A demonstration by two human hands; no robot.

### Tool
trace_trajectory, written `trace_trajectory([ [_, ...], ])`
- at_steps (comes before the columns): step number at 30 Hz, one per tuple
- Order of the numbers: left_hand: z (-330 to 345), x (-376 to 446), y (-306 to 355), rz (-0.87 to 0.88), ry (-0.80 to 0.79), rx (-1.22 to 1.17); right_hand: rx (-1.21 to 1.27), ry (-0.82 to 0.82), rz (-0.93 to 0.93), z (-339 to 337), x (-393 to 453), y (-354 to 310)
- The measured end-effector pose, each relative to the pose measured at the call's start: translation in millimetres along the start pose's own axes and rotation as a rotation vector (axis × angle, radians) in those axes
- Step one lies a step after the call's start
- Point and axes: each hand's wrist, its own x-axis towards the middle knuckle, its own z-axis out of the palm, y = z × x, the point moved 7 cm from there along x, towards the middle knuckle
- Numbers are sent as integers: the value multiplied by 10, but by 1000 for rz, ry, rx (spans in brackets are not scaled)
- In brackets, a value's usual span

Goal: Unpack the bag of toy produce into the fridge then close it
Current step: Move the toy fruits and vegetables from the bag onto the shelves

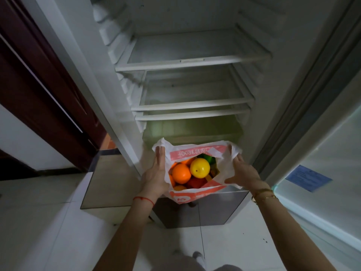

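Head view: I'm standing right at the open fridge, holding the plastic bag out in front of it, just below the greenish crisper drawer at the bottom of the fridge compartment. My left hand has the left handle of the bag, fingers stretched up along it with the plastic wrapped over the fingertips, and my right hand grips the right handle with the thumb tucked under the bag's near edge. Between them the mouth of the bag is pulled wide.

Inside the bag I can see a yellow fruit on top toward the right side, an orange fruit touching it on the left, a green piece at the far edge, and a red one under the yellow. More orange bits peek out along the left and near edges.

The glass shelves are stacked above the drawer. The fridge door is swung out on my right, with a blue sticker on it. White tiled floor underneath.
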Motion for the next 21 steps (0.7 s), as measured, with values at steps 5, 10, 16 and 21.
trace_trajectory([
  [5,-68,78,46,66,69,-37,-12,27,170,-341,-169,-114],
  [10,-118,73,104,98,117,-43,-44,455,239,-1017,-538,-465],
  [16,-160,151,120,125,136,-89,161,91,-108,-439,-223,-956],
  [21,-196,177,120,148,140,-101,-100,-53,-122,151,115,-903],
])
